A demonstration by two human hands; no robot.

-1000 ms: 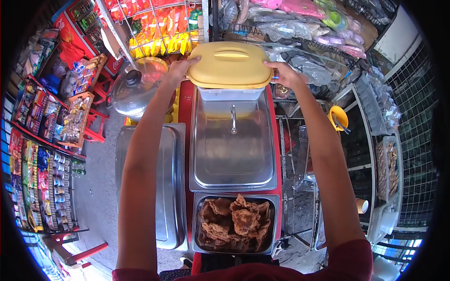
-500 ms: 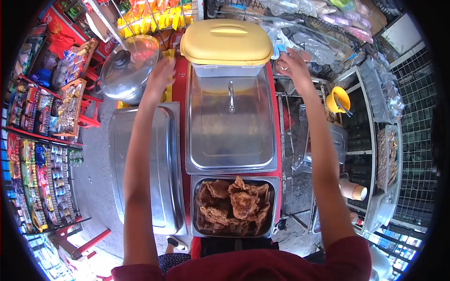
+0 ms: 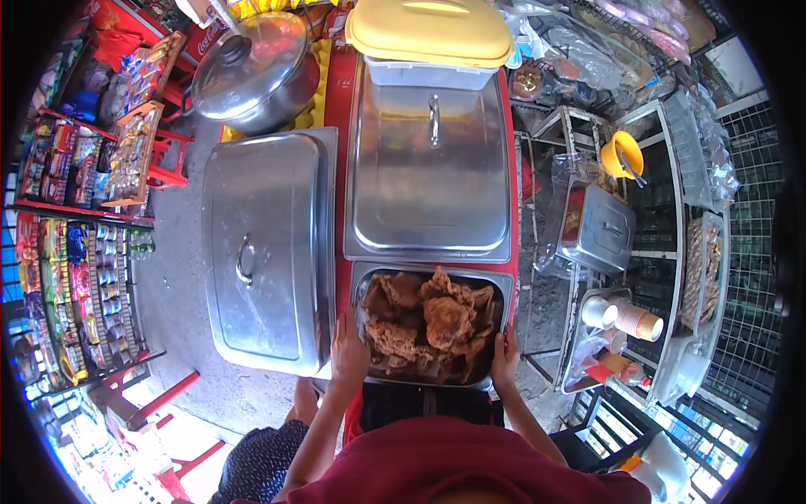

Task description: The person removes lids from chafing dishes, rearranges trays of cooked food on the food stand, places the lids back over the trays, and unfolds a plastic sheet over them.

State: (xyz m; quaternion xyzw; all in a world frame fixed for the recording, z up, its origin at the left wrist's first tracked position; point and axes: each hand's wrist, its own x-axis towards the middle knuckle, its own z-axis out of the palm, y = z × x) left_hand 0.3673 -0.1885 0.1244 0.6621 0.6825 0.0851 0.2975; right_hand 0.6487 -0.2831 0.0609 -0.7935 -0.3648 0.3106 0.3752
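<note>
A metal tray (image 3: 514,286) of brown fried pieces (image 3: 449,321) lies nearest my body on the red table (image 3: 342,101). My left hand (image 3: 348,349) rests against the tray's left side, its fingers together. At the right side my right hand (image 3: 505,359) touches the rim, fingers pressed on the tray's edge. Beyond the tray is a large pan with a flat metal lid (image 3: 428,185). A clear box with a yellow lid (image 3: 430,32) stands on its far end.
A second lidded metal pan (image 3: 264,252) is at the left, with a big pot (image 3: 252,71) behind it. Snack racks (image 3: 75,302) line the far left. At the right are a yellow cup (image 3: 621,154), paper cups (image 3: 638,322) and wire shelving. Another person's leg (image 3: 305,401) shows lower left.
Both hands have left the yellow-lidded box and come back toward my body to the sides of the tray of fried pieces. The view has tilted downward.
</note>
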